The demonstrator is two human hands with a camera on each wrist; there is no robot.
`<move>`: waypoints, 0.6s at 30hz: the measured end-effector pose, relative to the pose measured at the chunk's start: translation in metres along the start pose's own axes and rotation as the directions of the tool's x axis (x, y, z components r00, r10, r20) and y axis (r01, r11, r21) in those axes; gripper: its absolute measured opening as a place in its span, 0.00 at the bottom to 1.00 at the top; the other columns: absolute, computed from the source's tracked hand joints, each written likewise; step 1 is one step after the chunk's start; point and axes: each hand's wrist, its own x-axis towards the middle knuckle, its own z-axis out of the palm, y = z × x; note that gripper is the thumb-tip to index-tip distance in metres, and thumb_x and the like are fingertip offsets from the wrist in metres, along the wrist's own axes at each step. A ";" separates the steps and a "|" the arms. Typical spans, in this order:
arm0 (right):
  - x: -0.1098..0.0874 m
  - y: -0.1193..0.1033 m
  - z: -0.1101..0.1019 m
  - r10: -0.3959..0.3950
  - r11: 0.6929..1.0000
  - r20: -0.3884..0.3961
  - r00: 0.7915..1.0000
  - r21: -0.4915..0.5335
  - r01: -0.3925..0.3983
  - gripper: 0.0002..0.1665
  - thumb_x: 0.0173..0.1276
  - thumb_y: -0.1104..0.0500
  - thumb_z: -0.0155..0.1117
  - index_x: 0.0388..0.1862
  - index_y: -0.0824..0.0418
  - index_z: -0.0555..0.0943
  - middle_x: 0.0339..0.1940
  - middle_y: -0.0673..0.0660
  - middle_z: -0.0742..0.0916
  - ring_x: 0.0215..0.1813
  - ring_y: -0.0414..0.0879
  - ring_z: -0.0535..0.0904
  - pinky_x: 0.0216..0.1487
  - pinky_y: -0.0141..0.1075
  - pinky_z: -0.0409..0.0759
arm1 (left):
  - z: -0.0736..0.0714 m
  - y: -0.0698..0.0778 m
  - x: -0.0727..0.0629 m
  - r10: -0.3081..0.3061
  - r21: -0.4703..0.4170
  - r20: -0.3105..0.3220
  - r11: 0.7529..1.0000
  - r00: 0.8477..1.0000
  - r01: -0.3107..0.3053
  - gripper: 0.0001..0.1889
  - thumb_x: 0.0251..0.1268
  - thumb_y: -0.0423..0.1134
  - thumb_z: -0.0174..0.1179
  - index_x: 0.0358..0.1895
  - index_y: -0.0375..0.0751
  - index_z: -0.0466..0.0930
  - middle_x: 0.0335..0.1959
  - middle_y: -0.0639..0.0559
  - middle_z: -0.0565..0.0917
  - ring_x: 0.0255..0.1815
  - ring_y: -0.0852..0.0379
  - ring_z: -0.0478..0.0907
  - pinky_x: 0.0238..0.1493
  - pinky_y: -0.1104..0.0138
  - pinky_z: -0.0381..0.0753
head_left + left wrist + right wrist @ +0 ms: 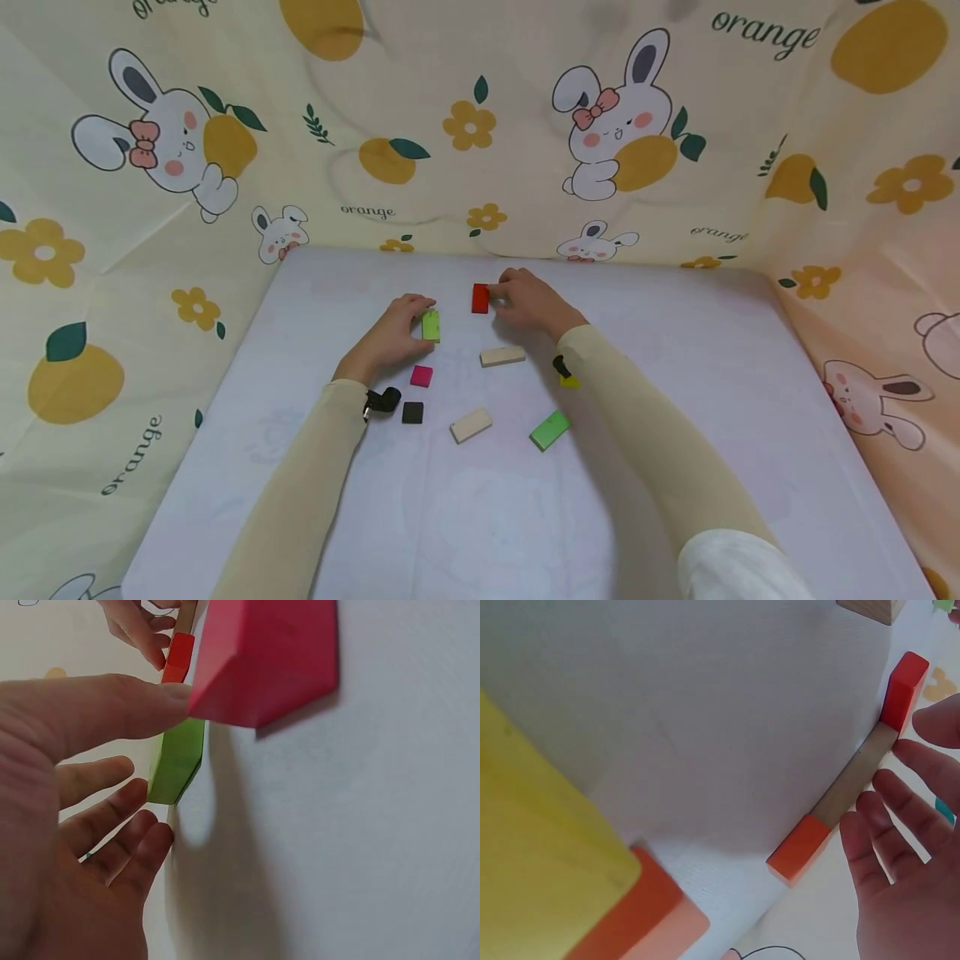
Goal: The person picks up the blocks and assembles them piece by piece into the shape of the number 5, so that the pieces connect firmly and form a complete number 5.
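Observation:
My left hand is spread around a light green block, with the thumb at its near end and the fingers toward its far end. In the left wrist view, that thumb crosses in front of the green block, and the other fingers are loosely bent behind it. My right hand reaches beside a red block, its thumb close to the red side. The right wrist view shows the red block joined in a line with a wooden block and an orange block, with the relaxed fingertips along them.
Nearer on the white table lie a pink block, a black block, two pale wooden blocks and a green block. The right sleeve partly covers a yellow block. A printed cloth rises behind the table.

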 end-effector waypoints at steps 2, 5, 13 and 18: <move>0.001 0.001 0.000 -0.006 1.000 0.004 1.000 -0.013 0.006 0.29 0.80 0.56 0.60 0.77 0.57 0.80 0.67 0.60 0.80 0.66 0.56 0.72 0.73 0.49 0.72 | 0.000 0.000 0.000 0.003 0.002 0.001 1.000 1.000 -0.003 0.42 0.63 0.37 0.75 0.81 0.38 0.69 0.79 0.38 0.67 0.78 0.40 0.64 0.79 0.47 0.65; 0.002 0.001 0.000 -0.011 1.000 -0.003 1.000 -0.025 0.011 0.29 0.80 0.56 0.60 0.78 0.58 0.79 0.67 0.61 0.81 0.66 0.57 0.73 0.72 0.49 0.73 | 0.000 0.000 0.001 0.001 -0.003 -0.001 1.000 1.000 -0.001 0.42 0.64 0.36 0.75 0.81 0.38 0.69 0.79 0.38 0.67 0.78 0.40 0.65 0.79 0.47 0.66; 0.002 -0.003 0.001 -0.012 0.997 -0.004 1.000 -0.077 0.012 0.27 0.81 0.56 0.59 0.76 0.56 0.81 0.66 0.62 0.81 0.65 0.58 0.73 0.72 0.50 0.73 | 0.002 0.003 0.000 -0.010 -0.021 -0.004 1.000 1.000 0.010 0.40 0.65 0.35 0.74 0.80 0.38 0.70 0.78 0.39 0.68 0.75 0.41 0.69 0.77 0.49 0.69; 0.003 -0.002 0.003 -0.006 0.995 -0.003 1.000 -0.100 0.006 0.28 0.81 0.56 0.59 0.77 0.55 0.80 0.67 0.62 0.81 0.66 0.58 0.73 0.72 0.49 0.73 | 0.002 0.003 -0.001 -0.004 -0.026 -0.022 1.000 1.000 0.003 0.39 0.66 0.34 0.74 0.79 0.37 0.71 0.77 0.39 0.69 0.73 0.41 0.71 0.77 0.50 0.70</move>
